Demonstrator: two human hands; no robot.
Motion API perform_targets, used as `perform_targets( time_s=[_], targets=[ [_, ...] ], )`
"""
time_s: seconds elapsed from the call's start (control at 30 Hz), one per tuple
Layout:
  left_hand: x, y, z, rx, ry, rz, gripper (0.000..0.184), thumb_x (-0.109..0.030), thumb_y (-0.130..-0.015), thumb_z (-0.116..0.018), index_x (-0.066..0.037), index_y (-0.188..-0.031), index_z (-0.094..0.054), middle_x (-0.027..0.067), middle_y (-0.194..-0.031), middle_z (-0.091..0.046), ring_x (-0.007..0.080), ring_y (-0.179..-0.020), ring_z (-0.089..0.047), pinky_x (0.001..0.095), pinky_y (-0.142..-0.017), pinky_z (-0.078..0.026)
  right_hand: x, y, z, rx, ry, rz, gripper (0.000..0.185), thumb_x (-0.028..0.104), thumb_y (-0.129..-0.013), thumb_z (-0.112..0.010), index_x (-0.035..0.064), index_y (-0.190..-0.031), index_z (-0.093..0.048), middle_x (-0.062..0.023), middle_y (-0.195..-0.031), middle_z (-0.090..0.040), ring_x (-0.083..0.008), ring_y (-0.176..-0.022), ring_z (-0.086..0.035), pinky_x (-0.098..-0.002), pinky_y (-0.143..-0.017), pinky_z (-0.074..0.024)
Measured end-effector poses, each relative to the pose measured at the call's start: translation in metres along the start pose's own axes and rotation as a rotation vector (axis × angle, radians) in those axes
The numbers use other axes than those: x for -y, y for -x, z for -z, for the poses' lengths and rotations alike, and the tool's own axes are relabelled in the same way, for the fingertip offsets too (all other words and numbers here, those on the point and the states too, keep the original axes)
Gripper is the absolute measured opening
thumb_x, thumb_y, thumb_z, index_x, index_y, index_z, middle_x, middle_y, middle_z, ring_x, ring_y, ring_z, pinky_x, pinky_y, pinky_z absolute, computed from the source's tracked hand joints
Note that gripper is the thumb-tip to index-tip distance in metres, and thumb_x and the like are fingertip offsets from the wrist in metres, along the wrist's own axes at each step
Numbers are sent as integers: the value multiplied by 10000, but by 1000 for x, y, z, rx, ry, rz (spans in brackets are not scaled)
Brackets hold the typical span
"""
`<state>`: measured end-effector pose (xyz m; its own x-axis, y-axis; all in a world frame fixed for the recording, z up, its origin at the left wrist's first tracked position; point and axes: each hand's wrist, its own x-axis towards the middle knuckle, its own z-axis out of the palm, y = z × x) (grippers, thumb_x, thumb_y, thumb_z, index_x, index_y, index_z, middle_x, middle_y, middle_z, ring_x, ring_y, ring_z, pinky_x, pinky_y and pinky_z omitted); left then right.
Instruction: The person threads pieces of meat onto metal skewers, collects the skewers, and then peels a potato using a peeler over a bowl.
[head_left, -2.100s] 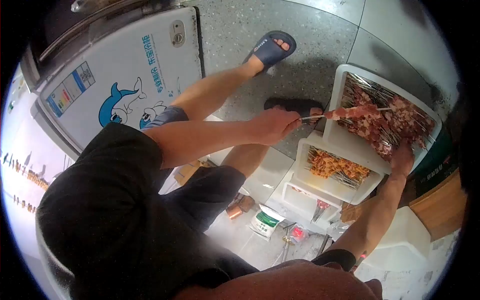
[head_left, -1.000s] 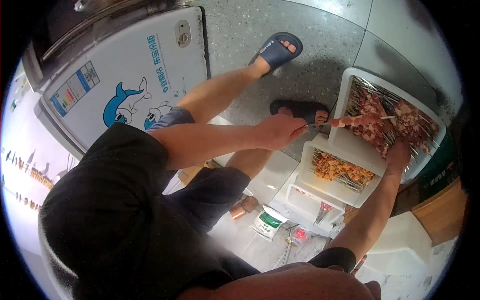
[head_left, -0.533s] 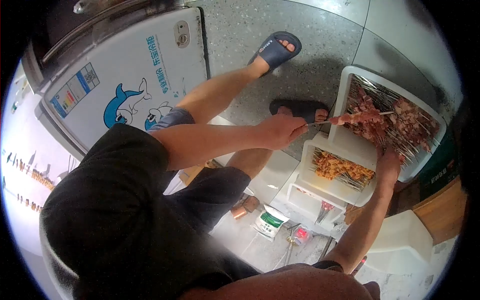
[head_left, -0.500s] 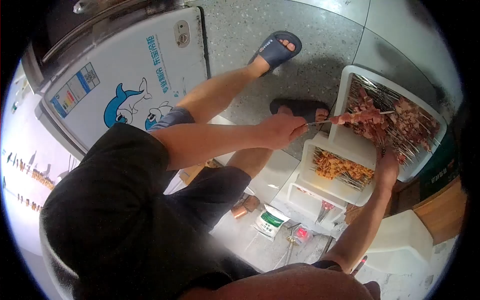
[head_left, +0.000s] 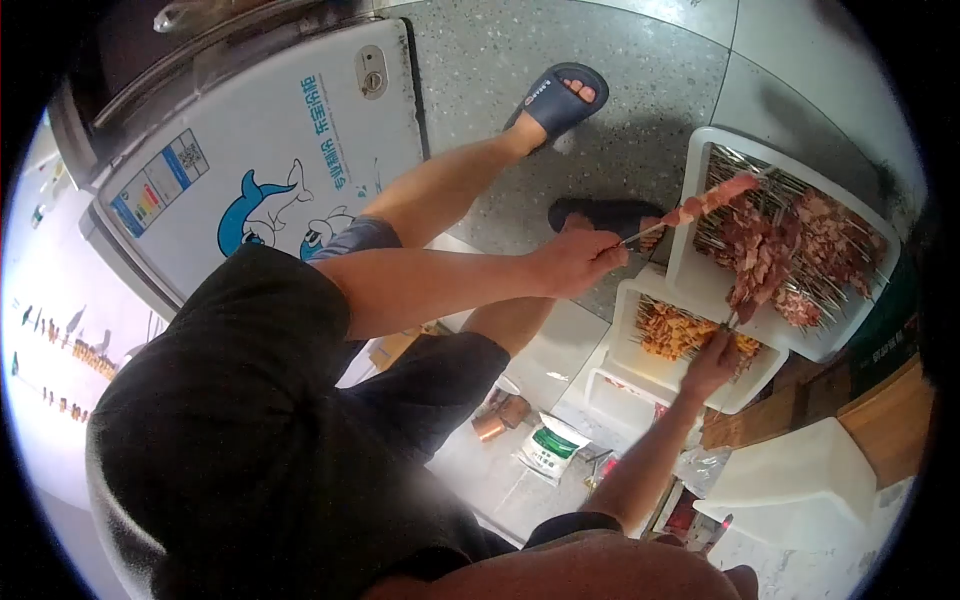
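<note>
My left hand (head_left: pixel 585 262) is closed around the bare end of a metal skewer threaded with pink-red meat (head_left: pixel 705 204). Its meat end reaches over a white tray (head_left: pixel 697 287) full of raw meat skewers (head_left: pixel 840 245). Lower down, my right hand (head_left: pixel 710 365) is closed around the handle ends of a bunch of meat skewers (head_left: pixel 755 270), whose meat lies across that tray's near side. The right hand is above a second white tray (head_left: pixel 622 325) of orange-yellow marinated meat skewers (head_left: pixel 672 330), partly covering it.
A white chest freezer (head_left: pixel 385 130) with dolphin pictures stands at upper left. On the floor lie a white-and-green packet (head_left: pixel 552 447) and a copper-coloured roll (head_left: pixel 490 427). A white plastic container (head_left: pixel 800 480) and a wooden board (head_left: pixel 885 415) are at lower right. Feet in dark slippers (head_left: pixel 563 100) stand by the trays.
My right hand has drawn back from the meat tray to above the orange-yellow meat, bringing the bunched skewers' ends with it. The skewer in my left hand has swung its tip upward.
</note>
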<state>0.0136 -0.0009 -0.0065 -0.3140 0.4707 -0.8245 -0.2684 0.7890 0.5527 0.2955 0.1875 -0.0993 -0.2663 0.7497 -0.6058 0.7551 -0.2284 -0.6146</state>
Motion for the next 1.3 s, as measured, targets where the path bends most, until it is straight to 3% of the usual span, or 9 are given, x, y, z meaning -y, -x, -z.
perform_targets(
  time_s=[0.07, 0.1, 0.13, 0.2, 0.27, 0.37, 0.43, 0.87, 1.3],
  targets=[
    [3, 0, -9, -35, 40, 5, 261, -298, -930, -519, -69, -870, -628, 167, -711, -590, 357, -725, -578, 422, -660, -442, 24, 32, -26, -51, -119, -287, 274, 231, -938, -543, -34, -995, -582, -51, -826, -584, -153, -727, -524, -272, -603, -435],
    [11, 0, -14, -57, -79, -81, 269, -305, -928, -519, -70, -865, -632, 169, -717, -593, 358, -732, -582, 420, -668, -445, 35, 47, -38, -10, 308, 161, 365, 241, -938, -535, -99, -1069, -561, -155, -967, -611, -234, -809, -562, -333, -689, -479],
    [24, -2, -20, -80, -201, -167, 278, -312, -926, -519, -70, -860, -637, 170, -723, -596, 358, -739, -586, 418, -676, -447, 44, 56, -61, -159, -225, -312, 329, 221, -931, -553, -87, -1042, -569, -132, -902, -603, -188, -743, -550, -302, -630, -463],
    [35, -4, -26, -115, -360, -256, 292, -324, -918, -523, -68, -845, -643, 174, -738, -604, 365, -746, -586, 425, -695, -445, 110, 71, -96, -294, -602, -496, 258, 197, -924, -562, -54, -985, -576, -91, -819, -584, -141, -674, -519, -257, -573, -425],
    [36, 1, -33, -137, -427, -262, 305, -334, -906, -531, -63, -826, -646, 180, -754, -612, 378, -747, -579, 442, -717, -437, 119, 82, -117, -304, -704, -553, 232, 192, -924, -562, -37, -960, -570, -69, -786, -572, -125, -647, -500, -234, -549, -399],
    [24, 4, -35, 25, 49, -6, 300, -327, -887, -544, -61, -804, -656, 211, -783, -611, 410, -773, -535, 475, -740, -410, 147, 96, -140, -280, -874, -580, 214, 189, -924, -564, -25, -928, -558, -52, -766, -563, -125, -644, -501, -235, -542, -402],
    [32, 2, -40, -23, -146, -35, 243, -264, -902, -534, -45, -886, -638, 201, -834, -595, 381, -811, -542, 439, -740, -426, 149, 98, -153, -261, -1013, -656, 218, 197, -927, -562, -20, -910, -551, -61, -777, -569, -149, -675, -533, -267, -567, -442],
    [2, 3, -40, 110, -105, -24, 204, -180, -922, -494, -49, -1023, -614, 207, -943, -636, 379, -900, -615, 418, -760, -486, 138, 108, -160, -292, -904, -597, 247, 241, -930, -520, 7, -884, -585, -77, -857, -604, -173, -756, -543, -313, -707, -456],
    [21, -4, -39, 252, -314, -118, 202, -178, -911, -502, -18, -992, -594, 218, -895, -621, 379, -853, -602, 413, -737, -477, 147, 113, -158, -341, -1114, -640, 395, 268, -920, -563, -38, -1167, -529, -134, -1082, -586, -221, -918, -580, -327, -773, -498]
  ],
)
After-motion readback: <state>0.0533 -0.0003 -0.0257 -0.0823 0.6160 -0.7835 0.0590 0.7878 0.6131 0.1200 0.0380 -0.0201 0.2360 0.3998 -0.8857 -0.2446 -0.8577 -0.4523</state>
